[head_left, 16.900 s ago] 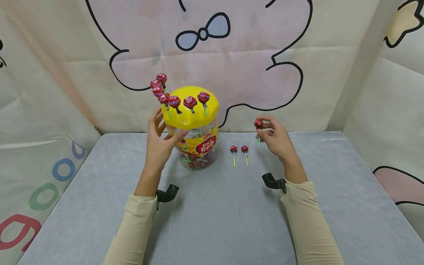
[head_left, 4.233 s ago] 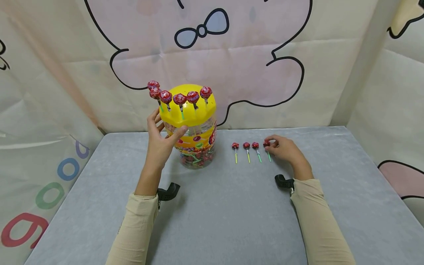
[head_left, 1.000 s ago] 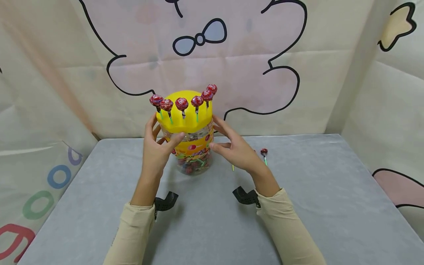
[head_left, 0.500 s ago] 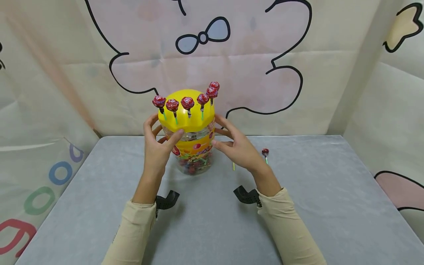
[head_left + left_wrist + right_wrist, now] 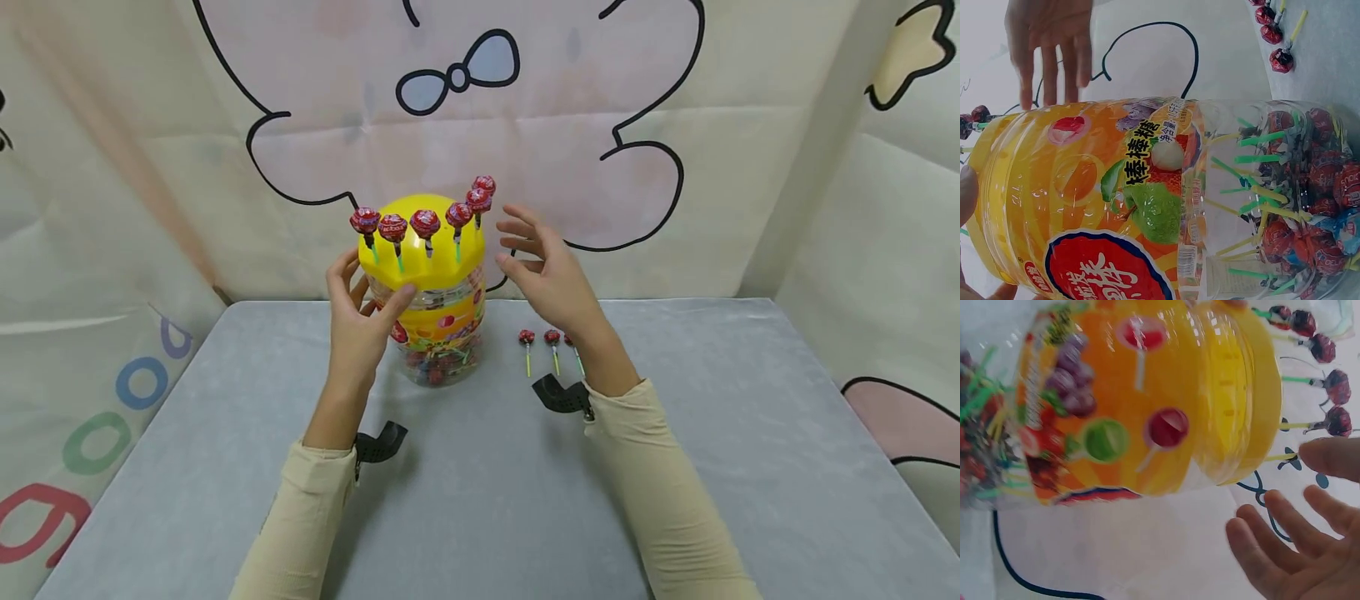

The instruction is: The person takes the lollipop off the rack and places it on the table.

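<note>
A clear jar (image 5: 442,329) with a yellow-orange fruit label and a yellow lid (image 5: 416,273) stands on the table, wrapped lollipops visible inside its lower part. Several red-wrapped lollipops (image 5: 425,222) stick up from the lid's front and right edge by their sticks. My left hand (image 5: 356,333) grips the jar's left side near the lid, thumb in front and fingers behind. Just right of the lid, my right hand (image 5: 558,279) is raised, fingers spread and apart from the jar. In the right wrist view its thumb is close to a lollipop on the lid (image 5: 1266,419).
Red lollipops (image 5: 527,337) lie in a row on the grey table (image 5: 480,500), right of the jar; the right forearm covers part of the row. Behind the table hangs a cloth backdrop (image 5: 450,158) with cartoon drawings.
Earlier my right hand held a lollipop, then touched the fourth in the table row. The jar has since turned. In the last half second my right hand has left the jar and risen.
</note>
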{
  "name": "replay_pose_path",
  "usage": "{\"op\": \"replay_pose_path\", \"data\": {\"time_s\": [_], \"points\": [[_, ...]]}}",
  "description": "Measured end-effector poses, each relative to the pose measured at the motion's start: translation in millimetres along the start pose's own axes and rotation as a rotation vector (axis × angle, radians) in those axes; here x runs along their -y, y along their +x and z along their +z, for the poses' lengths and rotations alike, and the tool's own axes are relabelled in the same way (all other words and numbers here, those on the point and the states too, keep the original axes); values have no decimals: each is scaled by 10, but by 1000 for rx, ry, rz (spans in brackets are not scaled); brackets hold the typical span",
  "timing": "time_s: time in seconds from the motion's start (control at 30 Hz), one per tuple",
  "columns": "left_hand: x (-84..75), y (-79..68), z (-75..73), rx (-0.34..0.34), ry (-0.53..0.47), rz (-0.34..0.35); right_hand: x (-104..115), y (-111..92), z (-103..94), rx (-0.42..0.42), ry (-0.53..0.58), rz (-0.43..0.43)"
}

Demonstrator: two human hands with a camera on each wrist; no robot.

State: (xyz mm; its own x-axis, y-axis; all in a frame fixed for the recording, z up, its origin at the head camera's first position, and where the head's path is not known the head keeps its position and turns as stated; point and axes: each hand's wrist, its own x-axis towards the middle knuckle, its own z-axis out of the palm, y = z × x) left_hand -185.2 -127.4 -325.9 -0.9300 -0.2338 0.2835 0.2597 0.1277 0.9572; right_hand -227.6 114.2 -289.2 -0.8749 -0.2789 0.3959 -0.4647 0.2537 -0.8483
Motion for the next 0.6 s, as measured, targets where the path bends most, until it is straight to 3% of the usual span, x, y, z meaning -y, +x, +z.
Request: {"op": "replay_pose_path", "data": {"time_s": [0.37,0.6], "points": [[18,14,-24,32,9,1,104,407,5,-51,4,-109],[4,22,-50,27,26,-2,156,513,58,-177,12,-149]]}}
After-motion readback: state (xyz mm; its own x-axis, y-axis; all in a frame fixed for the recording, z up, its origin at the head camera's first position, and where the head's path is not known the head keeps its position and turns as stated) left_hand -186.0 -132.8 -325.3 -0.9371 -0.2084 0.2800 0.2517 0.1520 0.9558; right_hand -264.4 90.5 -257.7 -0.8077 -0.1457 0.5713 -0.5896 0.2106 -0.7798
